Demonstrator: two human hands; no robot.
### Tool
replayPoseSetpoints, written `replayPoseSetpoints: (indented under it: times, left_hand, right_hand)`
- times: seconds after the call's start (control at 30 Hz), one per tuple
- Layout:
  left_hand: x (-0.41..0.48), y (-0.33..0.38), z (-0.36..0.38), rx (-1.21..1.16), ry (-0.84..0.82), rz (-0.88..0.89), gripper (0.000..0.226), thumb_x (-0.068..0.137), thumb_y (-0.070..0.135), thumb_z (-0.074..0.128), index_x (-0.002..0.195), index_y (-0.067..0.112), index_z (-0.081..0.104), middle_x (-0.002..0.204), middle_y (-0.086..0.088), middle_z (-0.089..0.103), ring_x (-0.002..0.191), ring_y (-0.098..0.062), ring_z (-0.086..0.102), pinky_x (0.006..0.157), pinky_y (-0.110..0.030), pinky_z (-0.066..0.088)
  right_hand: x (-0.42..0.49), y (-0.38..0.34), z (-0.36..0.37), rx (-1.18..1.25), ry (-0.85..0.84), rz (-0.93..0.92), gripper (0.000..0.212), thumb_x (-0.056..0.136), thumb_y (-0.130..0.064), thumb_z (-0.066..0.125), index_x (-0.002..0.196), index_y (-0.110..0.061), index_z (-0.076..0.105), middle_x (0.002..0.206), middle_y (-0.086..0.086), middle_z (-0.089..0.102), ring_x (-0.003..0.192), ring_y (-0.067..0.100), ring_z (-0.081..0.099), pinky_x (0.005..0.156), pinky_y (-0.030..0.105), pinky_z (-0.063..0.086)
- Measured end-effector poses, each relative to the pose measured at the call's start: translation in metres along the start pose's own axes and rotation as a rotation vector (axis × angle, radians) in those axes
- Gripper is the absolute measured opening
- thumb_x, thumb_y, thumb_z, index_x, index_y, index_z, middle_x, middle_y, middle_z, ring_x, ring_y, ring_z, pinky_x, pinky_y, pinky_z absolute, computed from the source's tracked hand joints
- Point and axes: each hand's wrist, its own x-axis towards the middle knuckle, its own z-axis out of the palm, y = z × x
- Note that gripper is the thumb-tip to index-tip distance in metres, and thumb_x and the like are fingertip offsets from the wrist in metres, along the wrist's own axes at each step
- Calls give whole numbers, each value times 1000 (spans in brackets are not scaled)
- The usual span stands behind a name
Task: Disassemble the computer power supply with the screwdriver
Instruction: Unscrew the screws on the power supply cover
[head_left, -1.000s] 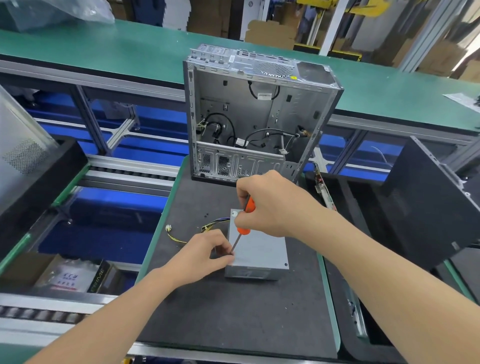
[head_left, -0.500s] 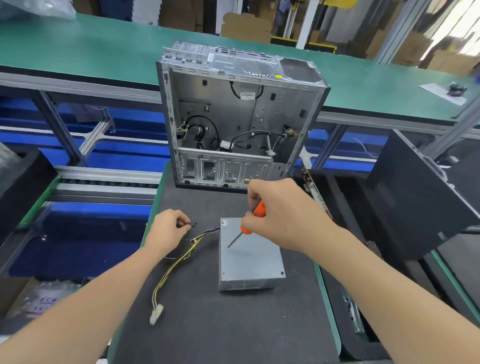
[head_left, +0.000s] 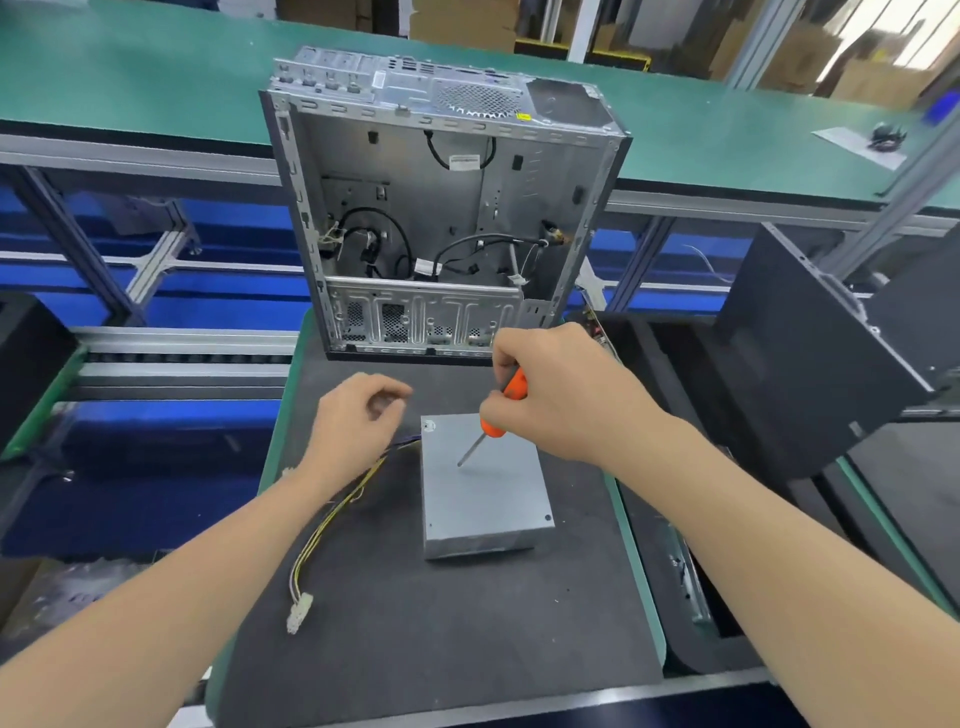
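head: screwdriver (head_left: 491, 427) in grip (head_left: 566, 397) over power supply (head_left: 488, 501)

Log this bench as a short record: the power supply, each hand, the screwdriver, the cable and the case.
Supply: closed box lying flat on the mat
Right hand: grips the screwdriver
Screwdriver: orange handle, tip down over the supply's top panel
Left hand: fingers curled, above the mat left of the supply; unclear whether it pinches anything
Cable: trails from the supply's left side, connector on the mat
Case: upright, open side facing the camera, behind the supply
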Motion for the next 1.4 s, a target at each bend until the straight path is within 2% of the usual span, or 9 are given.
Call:
replayPoseSetpoints:
  times: [0.1, 0.2, 0.3, 0.4, 0.77, 1.03, 1.2, 1.33, 1.4]
  left_hand:
    - [-18, 51, 7, -288, -344, 200, 28, 95, 10, 68, 109, 33, 75, 104, 13, 73, 95, -11, 68, 86, -19, 52]
    - [-38, 80, 27, -373, -561, 205, 23, 99, 13, 67, 113, 29, 75, 107, 11, 75, 94, -15, 69, 87, -24, 56]
    - [-52, 90, 52, -421, -544, 126, 16, 98, 6, 66, 110, 9, 76, 101, 19, 77, 97, -14, 71, 84, -18, 53]
    - [-61, 96, 73, -431, -517, 79, 13, 97, 2, 68, 105, 5, 78, 101, 18, 79, 97, -4, 72, 86, -16, 53]
    - [-77, 104, 96, -576, -457, -36, 31, 95, -2, 69, 91, 27, 80, 102, -1, 81, 95, -16, 76, 87, -21, 57]
    - [-75, 96, 98, -548, -445, -1, 41, 97, 2, 68, 85, 39, 81, 98, 2, 80, 92, -11, 76, 86, -21, 57]
    - [-74, 91, 100, -517, -442, 25, 32, 97, 6, 69, 90, 36, 81, 98, 3, 80, 92, -11, 75, 87, -22, 57]
    - [-73, 89, 101, -501, -446, 29, 31, 97, 6, 69, 90, 34, 80, 98, 4, 80, 94, -13, 76, 88, -24, 58]
    - [-73, 88, 101, -501, -458, 32, 33, 97, 4, 68, 90, 35, 80, 100, 5, 80, 96, -12, 76, 89, -23, 57]
  right_hand:
    - [-8, 3, -4, -29, -15, -6, 20, 77, -36, 68, 81, -22, 55, 75, -2, 60, 76, 27, 61, 62, 37, 51]
    - [-19, 10, -9, -65, 11, -11, 18, 75, -34, 68, 78, -21, 56, 69, -6, 57, 74, 26, 59, 58, 32, 44]
    - [-31, 20, -13, -99, 3, -9, 15, 77, -32, 68, 76, -22, 57, 68, -7, 54, 71, 24, 58, 54, 29, 34]
    - [-43, 30, -15, -126, -3, -16, 16, 79, -33, 68, 76, -23, 57, 71, -8, 56, 72, 23, 57, 53, 27, 33]
    - [-60, 48, -18, -103, 0, -29, 14, 79, -32, 68, 78, -21, 59, 75, -5, 61, 73, 24, 62, 54, 26, 39]
    - [-58, 48, -17, -104, -10, -30, 15, 79, -33, 68, 77, -23, 56, 79, -1, 61, 76, 27, 62, 57, 29, 43]
    - [-56, 48, -17, -102, -13, -35, 16, 80, -33, 68, 76, -23, 57, 78, -2, 60, 75, 25, 62, 59, 32, 49]
    - [-56, 48, -17, -95, -30, -53, 15, 81, -32, 69, 77, -22, 57, 76, -3, 60, 78, 24, 62, 55, 28, 42]
    - [-55, 47, -19, -90, -71, -69, 16, 80, -30, 69, 76, -23, 55, 77, -3, 62, 79, 25, 62, 58, 32, 49]
